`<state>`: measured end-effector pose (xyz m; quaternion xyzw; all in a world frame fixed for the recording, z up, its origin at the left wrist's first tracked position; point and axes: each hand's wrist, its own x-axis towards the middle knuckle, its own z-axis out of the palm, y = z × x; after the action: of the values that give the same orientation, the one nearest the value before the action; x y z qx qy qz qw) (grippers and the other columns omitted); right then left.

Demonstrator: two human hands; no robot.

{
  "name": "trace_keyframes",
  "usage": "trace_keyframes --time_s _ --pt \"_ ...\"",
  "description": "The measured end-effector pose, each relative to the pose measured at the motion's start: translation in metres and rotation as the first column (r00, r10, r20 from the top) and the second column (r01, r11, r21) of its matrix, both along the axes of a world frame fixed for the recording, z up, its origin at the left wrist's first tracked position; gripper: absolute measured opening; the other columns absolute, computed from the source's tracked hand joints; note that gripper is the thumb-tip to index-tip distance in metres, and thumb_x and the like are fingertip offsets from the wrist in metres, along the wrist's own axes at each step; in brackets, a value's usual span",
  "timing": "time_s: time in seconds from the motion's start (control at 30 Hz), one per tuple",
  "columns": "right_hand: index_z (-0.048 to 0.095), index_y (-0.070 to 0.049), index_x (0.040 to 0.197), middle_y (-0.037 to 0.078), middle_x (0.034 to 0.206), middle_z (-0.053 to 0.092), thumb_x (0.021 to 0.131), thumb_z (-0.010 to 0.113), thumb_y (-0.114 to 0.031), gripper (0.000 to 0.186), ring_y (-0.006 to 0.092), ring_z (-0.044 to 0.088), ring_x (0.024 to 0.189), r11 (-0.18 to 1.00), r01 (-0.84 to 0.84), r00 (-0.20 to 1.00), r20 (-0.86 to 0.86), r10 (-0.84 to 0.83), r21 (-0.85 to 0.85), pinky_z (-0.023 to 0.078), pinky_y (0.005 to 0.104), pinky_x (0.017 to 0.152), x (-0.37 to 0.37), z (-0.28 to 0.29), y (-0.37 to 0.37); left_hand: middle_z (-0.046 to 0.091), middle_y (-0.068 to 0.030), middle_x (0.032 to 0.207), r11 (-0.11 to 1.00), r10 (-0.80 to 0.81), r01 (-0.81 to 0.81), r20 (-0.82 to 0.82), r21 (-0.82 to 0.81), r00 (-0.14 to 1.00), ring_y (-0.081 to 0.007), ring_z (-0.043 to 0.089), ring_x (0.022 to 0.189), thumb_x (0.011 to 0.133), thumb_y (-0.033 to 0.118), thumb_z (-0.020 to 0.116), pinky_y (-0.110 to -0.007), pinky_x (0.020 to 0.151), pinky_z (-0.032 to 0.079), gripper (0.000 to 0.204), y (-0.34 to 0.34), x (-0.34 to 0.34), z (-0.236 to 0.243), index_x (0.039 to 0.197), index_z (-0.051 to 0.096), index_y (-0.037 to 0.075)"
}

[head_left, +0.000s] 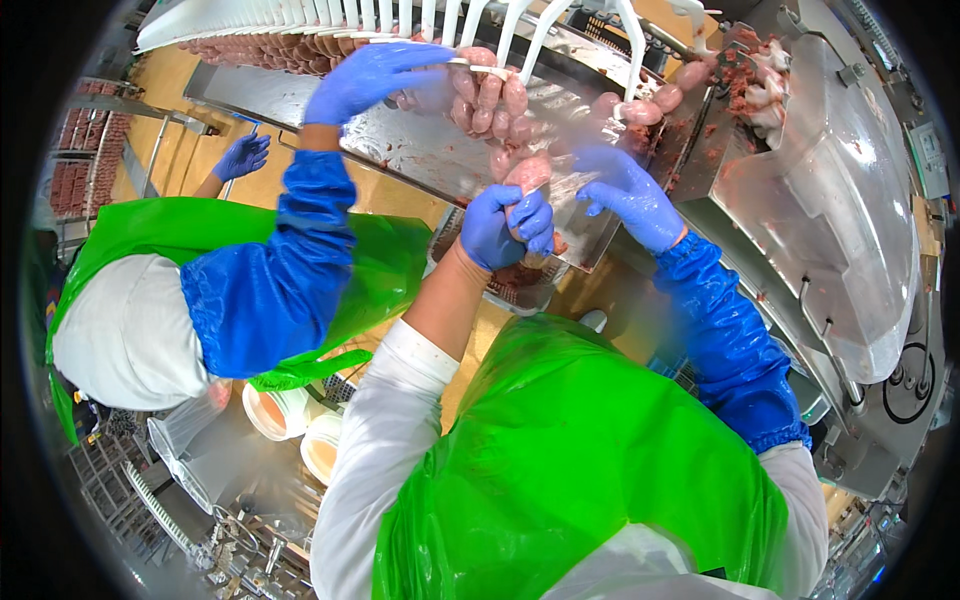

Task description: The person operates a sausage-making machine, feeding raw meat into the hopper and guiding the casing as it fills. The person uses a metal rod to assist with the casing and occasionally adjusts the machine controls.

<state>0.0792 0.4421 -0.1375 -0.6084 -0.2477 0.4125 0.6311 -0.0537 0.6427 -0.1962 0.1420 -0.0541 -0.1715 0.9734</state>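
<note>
Machine: a large steel sausage machine (pixel 850 200) fills the right side, its curved cover smeared with bits of raw meat near the top.
Tray: a long steel tray (pixel 400 140) slopes across the middle, under a row of white hooks (pixel 400 15) along the top edge.
Co-worker: a person in a green apron (pixel 150 225) and blue sleeve stands at the left, one gloved hand (pixel 370 75) up on a hook, the other (pixel 242 155) lower at the far left.
Sausages: a string of pink sausages (pixel 490 95) hangs from the hooks down to the wearer's hands.
Left hand: the left hand (pixel 505 228), in a blue glove, is closed tight around the lower end of the string.
Right hand: the right hand (pixel 625 195), also gloved, has its fingers spread loosely on clear casing just beside the left hand, not gripping anything firmly.
</note>
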Motion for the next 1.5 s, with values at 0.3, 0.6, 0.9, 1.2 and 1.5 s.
trace_keyframes --time_s 0.3,0.6,0.9,1.2,1.5 --pt "0.051 -0.004 0.143 0.011 0.135 0.059 0.101 0.055 -0.012 0.043 0.0162 0.057 0.117 0.99 0.062 0.925 0.366 -0.104 0.124 0.051 0.0326 0.098 0.023 -0.055 0.059 0.055 -0.006 0.065 0.725 0.158 -0.002 -0.163 0.689 0.974 -0.0196 0.051 0.058 0.093 0.03 0.05 -0.034 0.061 0.045 0.033 0.022 -0.021 0.032 0.069 0.057 0.008" --pt "0.052 0.001 0.14 0.011 0.119 0.066 0.097 0.049 -0.013 0.045 0.0172 0.064 0.103 0.98 -0.087 0.991 -0.121 0.065 -0.181 0.051 0.0312 0.091 0.048 -0.117 0.13 0.068 -0.0142 0.076 -0.345 0.032 0.222 -0.225 0.912 0.974 -0.0294 0.064 0.07 0.096 0.041 0.048 -0.04 0.072 0.051 0.046 0.075 -0.018 0.054 0.08 0.066 0.002" --pt "0.061 -0.003 0.128 0.021 0.115 0.069 0.09 0.055 -0.022 0.042 0.0366 0.068 0.101 0.923 -0.301 0.755 0.53 0.385 -0.241 0.054 0.0461 0.089 0.031 -0.114 0.138 0.069 -0.0224 0.114 -0.606 -0.116 0.123 -0.241 0.786 0.964 -0.0415 0.065 0.105 0.09 0.049 0.054 -0.045 0.095 0.05 0.047 0.086 0.055 0.051 0.114 0.065 0.009" --pt "0.06 -0.001 0.127 0.008 0.108 0.068 0.101 0.055 -0.029 0.038 0.0167 0.066 0.093 0.907 -0.408 0.885 -0.29 0.364 -0.107 0.054 0.0286 0.083 0.003 -0.065 0.101 0.071 -0.0229 0.105 -0.563 -0.068 0.037 -0.091 0.825 0.994 -0.0441 0.066 0.099 0.091 0.056 0.056 -0.047 0.088 0.052 0.053 0.069 0.018 0.066 0.106 0.069 0.007" --pt "0.048 0.008 0.132 0.021 0.123 0.062 0.091 0.051 -0.024 0.051 0.0367 0.054 0.129 0.895 -0.108 0.659 -0.643 0.39 0.433 0.039 0.0442 0.115 -0.004 -0.081 0.142 0.07 -0.0233 0.109 -0.44 0.067 -0.149 0.197 0.885 0.978 -0.045 0.065 0.1 0.096 0.059 0.053 -0.048 0.09 0.052 0.058 0.079 -0.025 0.008 0.117 0.068 0.007"
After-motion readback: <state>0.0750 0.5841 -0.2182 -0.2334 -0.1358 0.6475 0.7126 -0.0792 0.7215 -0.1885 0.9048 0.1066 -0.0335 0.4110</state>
